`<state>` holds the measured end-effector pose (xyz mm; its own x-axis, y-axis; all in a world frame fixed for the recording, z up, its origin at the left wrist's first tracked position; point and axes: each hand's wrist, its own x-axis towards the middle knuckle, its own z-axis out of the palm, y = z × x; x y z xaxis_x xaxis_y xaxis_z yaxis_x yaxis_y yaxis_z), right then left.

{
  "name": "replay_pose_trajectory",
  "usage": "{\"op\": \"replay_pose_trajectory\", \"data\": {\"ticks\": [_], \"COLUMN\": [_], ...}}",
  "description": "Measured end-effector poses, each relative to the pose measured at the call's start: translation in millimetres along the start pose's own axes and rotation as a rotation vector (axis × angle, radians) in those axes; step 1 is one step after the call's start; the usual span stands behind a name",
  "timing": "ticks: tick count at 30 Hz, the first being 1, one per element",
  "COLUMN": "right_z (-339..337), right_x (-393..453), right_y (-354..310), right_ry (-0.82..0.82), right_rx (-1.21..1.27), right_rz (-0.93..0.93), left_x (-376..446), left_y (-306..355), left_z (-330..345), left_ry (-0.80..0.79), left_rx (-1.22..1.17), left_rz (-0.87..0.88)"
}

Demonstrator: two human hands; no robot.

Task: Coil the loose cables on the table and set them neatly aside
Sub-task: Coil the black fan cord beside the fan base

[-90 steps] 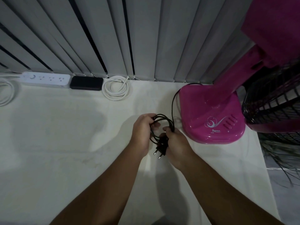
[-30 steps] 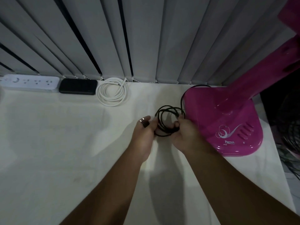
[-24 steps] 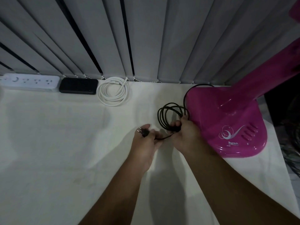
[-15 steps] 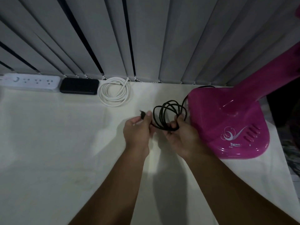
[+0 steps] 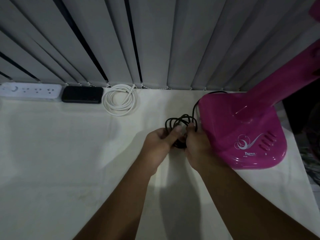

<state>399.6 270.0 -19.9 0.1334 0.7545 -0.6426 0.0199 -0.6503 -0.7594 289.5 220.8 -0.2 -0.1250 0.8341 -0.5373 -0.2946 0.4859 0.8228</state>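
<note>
Both hands are close together over the white cloth-covered table (image 5: 52, 153), toward its far right corner, clamped on a thin black power cable (image 5: 180, 121) gathered into several loops. The left hand (image 5: 160, 142) curls its fingers round the near side of the bundle and the right hand (image 5: 197, 146) pinches the other side, just beside the glossy magenta plastic fan base (image 5: 242, 129). The loops stand up from the grip and fan toward the far edge, their long axis running roughly left to right; one strand leads off behind the fan base. The plug is hidden. I'd judge the coiling nearly finished: next comes securing the loose end, then laying the bundle down flat, perhaps near the coiled white cable (image 5: 120, 100) at the far edge.
</note>
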Motion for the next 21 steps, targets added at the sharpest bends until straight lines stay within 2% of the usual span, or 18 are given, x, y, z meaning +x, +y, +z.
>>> {"op": "replay_pose_trajectory", "data": {"ticks": [2,5,9,13,15,17,21], "right_z": [-1,3,4,5,6,5,4], "right_x": [1,0,3,2,-1,-4,-4], "right_y": [1,0,-1,-5,-4,-1,3], "right_ry": [0.004,0.005,0.024,0.018,0.034,0.035,0.038], "right_rx": [-0.047,-0.097,-0.094,-0.128,-0.181,-0.177,-0.133], "right_rz": [-0.016,-0.023,0.015,0.009,-0.067,-0.098,-0.069], "left_x": [-2,-1,-2,1,3,5,14], "left_y": [0,-5,-7,1,0,-3,-2], "left_z": [0,3,4,5,7,11,13], "left_ry": [-0.022,0.087,0.052,0.162,0.165,0.192,0.365], "left_rx": [0.070,0.065,-0.135,-0.350,-0.279,-0.133,0.261], "left_rz": [0.019,0.041,-0.028,-0.065,-0.017,0.129,0.423]}}
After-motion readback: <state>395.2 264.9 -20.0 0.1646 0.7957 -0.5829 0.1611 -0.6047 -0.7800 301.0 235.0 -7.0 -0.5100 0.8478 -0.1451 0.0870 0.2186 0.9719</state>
